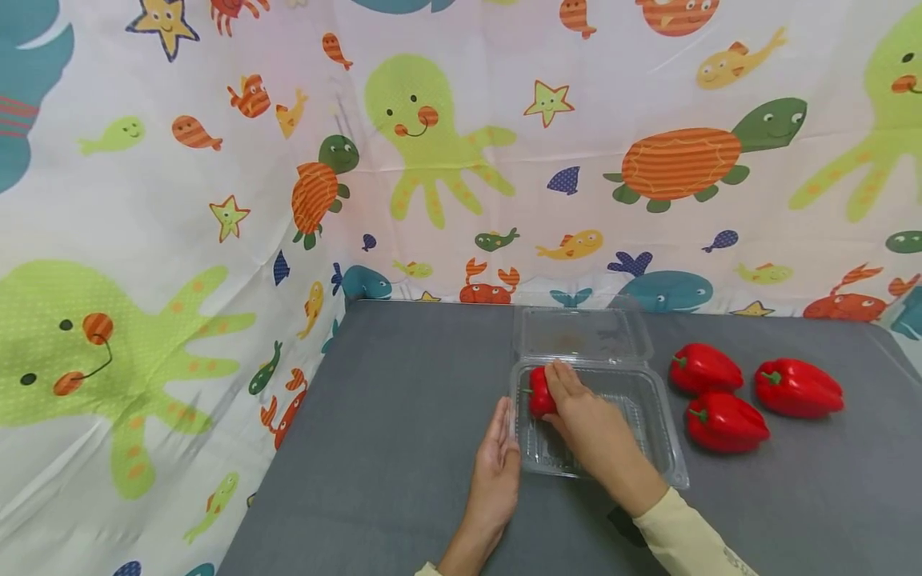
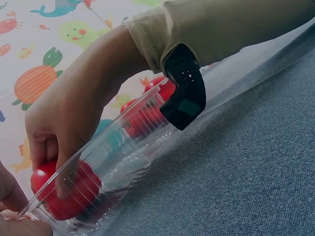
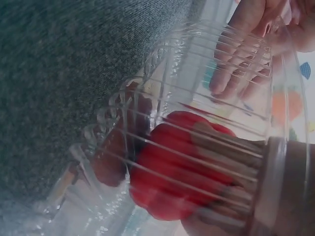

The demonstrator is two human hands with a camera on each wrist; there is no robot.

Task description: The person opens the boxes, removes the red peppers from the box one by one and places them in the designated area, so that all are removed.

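A clear plastic clamshell box (image 1: 673,448) lies on the table with its lid (image 1: 583,332) folded back. Inside, at the left end, is a red bell pepper (image 1: 539,392), gripped by my right hand (image 1: 594,428) between thumb and fingers; the right wrist view shows this pepper (image 3: 172,167) through the ribbed wall. My left hand (image 1: 495,472) rests against the box's left side with its fingers straight. In the left wrist view, the right hand (image 2: 74,113) reaches over the rim onto the pepper (image 2: 74,191).
Three more red bell peppers, one at the back (image 1: 706,369), one in front (image 1: 727,422) and one farther right (image 1: 798,388), lie right of the box. A grey cloth (image 1: 403,400) covers the table. Behind and at left hangs a curtain (image 1: 461,264) printed with sea animals.
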